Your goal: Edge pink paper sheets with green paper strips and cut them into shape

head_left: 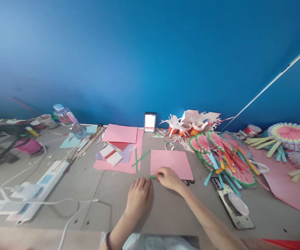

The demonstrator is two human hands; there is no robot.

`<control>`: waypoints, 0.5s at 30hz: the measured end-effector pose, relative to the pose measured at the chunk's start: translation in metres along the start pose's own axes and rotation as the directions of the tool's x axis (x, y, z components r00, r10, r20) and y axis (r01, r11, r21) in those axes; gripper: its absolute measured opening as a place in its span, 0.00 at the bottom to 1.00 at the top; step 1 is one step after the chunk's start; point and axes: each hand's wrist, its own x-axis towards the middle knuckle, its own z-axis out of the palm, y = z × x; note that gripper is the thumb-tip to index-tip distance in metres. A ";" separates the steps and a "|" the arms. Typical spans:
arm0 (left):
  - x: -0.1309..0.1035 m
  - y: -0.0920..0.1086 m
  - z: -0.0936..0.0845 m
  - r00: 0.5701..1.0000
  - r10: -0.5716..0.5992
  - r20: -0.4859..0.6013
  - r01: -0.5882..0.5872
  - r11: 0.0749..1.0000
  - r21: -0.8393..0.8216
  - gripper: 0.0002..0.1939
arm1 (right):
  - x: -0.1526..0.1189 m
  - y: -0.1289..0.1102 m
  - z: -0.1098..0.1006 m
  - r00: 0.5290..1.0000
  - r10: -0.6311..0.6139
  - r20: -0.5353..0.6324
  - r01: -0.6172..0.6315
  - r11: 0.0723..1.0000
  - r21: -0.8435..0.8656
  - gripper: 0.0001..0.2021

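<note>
A sheet of pink paper [172, 161] lies on the grey table in front of me. My right hand [168, 177] is over its near edge, fingers closed on a green paper strip [153, 176] that runs along that edge. To its left, my left hand [139, 192] rests palm down on the table, holding nothing, fingers slightly bent. Black loops, perhaps scissor handles [188, 182], stick out from under the sheet's near right corner. Two more green strips [136, 160] lie crossed at the left, partly over a larger pink sheet [129, 169].
At the right are pleated paper fans [239, 170] and a phone [233, 205] with a white mouse-shaped object [238, 204] on it. Red cups [195, 130] stand by the blue wall. On the left are a power strip [42, 189], wooden sticks [88, 146] and a bottle [69, 119].
</note>
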 end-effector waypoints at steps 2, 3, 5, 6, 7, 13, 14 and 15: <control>-0.001 -0.001 0.002 1.000 -0.003 0.003 0.003 1.000 -0.003 0.10 | 0.001 -0.003 0.002 0.999 0.039 0.005 -0.039 0.999 -0.029 0.10; -0.001 -0.002 0.003 1.000 -0.004 0.000 0.004 1.000 -0.004 0.10 | 0.001 -0.005 0.003 0.998 0.061 0.001 -0.060 0.997 -0.040 0.10; -0.001 -0.003 0.005 1.000 -0.004 -0.014 0.004 1.000 0.001 0.10 | 0.000 -0.007 0.003 0.996 0.087 -0.012 -0.087 0.995 -0.057 0.11; -0.001 -0.003 0.006 1.000 -0.004 -0.022 0.004 1.000 0.004 0.11 | 0.000 -0.007 0.003 0.996 0.091 -0.013 -0.092 0.994 -0.062 0.11; -0.001 -0.004 0.007 1.000 -0.003 -0.028 0.003 1.000 0.005 0.11 | 0.000 -0.008 0.003 0.996 0.092 -0.011 -0.093 0.994 -0.064 0.11; -0.001 -0.004 0.009 0.999 -0.003 -0.045 0.002 1.000 -0.009 0.11 | 0.002 -0.003 0.006 0.995 0.096 -0.019 -0.098 0.991 -0.093 0.11; -0.001 -0.004 0.009 0.999 -0.004 -0.049 0.003 1.000 -0.012 0.11 | 0.002 -0.003 0.007 0.995 0.097 -0.026 -0.099 0.990 -0.100 0.11; -0.001 -0.004 0.010 0.999 -0.005 -0.050 0.004 1.000 -0.016 0.11 | 0.002 -0.002 0.008 0.995 0.098 -0.030 -0.101 0.989 -0.105 0.11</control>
